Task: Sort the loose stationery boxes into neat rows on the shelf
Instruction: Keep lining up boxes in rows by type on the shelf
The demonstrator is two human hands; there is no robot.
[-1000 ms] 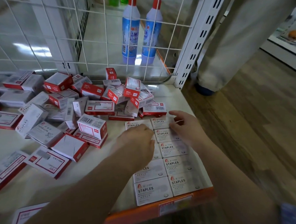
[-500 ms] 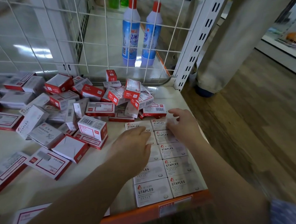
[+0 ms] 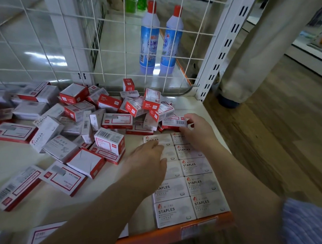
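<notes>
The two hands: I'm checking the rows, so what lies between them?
In the head view, white STAPLES boxes in neat rows lie between the left hand and right hand.

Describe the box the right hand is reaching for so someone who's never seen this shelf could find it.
Start at the white slotted upright at the shelf's back right corner, then drop to the near right edge of the jumbled pile. The box lies flat just beyond the two neat rows, at the right hand's fingertips. Unlike the neat rows' STAPLES tops, its white face shows a barcode and red edges.
</notes>
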